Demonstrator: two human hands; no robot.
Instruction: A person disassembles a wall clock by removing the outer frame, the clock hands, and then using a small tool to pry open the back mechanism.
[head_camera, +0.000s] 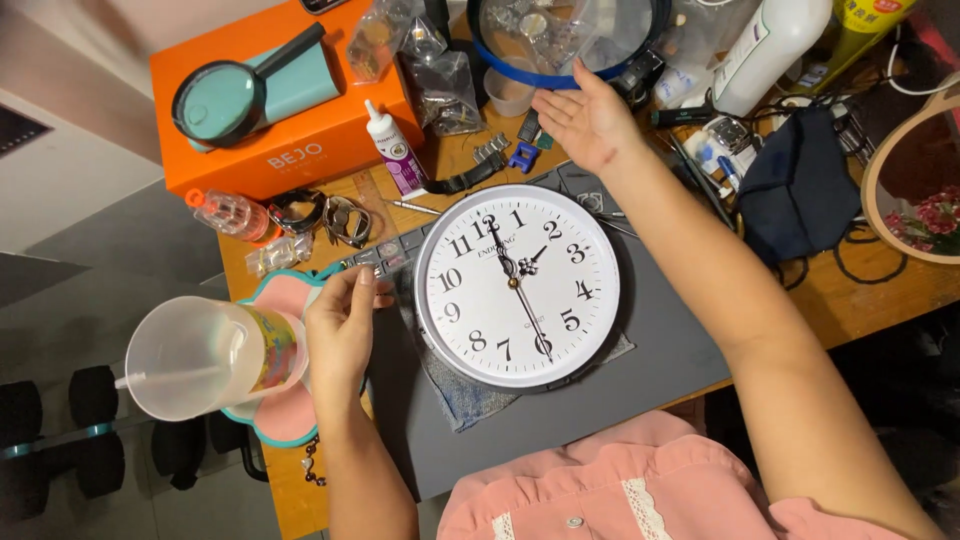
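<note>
Plastic jug (205, 355): clear, with a straw, lying on its side on a pink flower-shaped tray (285, 300) at the table's (860, 290) left edge, just left of the left hand.
Left hand (343, 325): fingers loosely curled, thumb and fingertips pinched near a very small item at the tray's upper right corner; whether it actually has hold of something I cannot tell.
Left hand to clock: the hand sits just beside the clock's left rim, apart from it, about level with the 9.
Wall clock (518, 285): round, white, face up on a scrap of denim on the grey mat (660, 340), lying between the 2 hands; being round, it has no long axis, but its 12 points away from the person, tilted slightly left.
Right hand (585, 120): palm up, fingers spread wide, holding nothing, reaching beyond the clock's top edge toward the blue-rimmed bowl (560, 40) of small parts.
Right hand to clock: clear of it, farther off than the left; only the forearm crosses past the clock's right side.
Nearer hand: the left.
Far left: an orange box (290, 140) with a magnifier (225, 100) on top.
</note>
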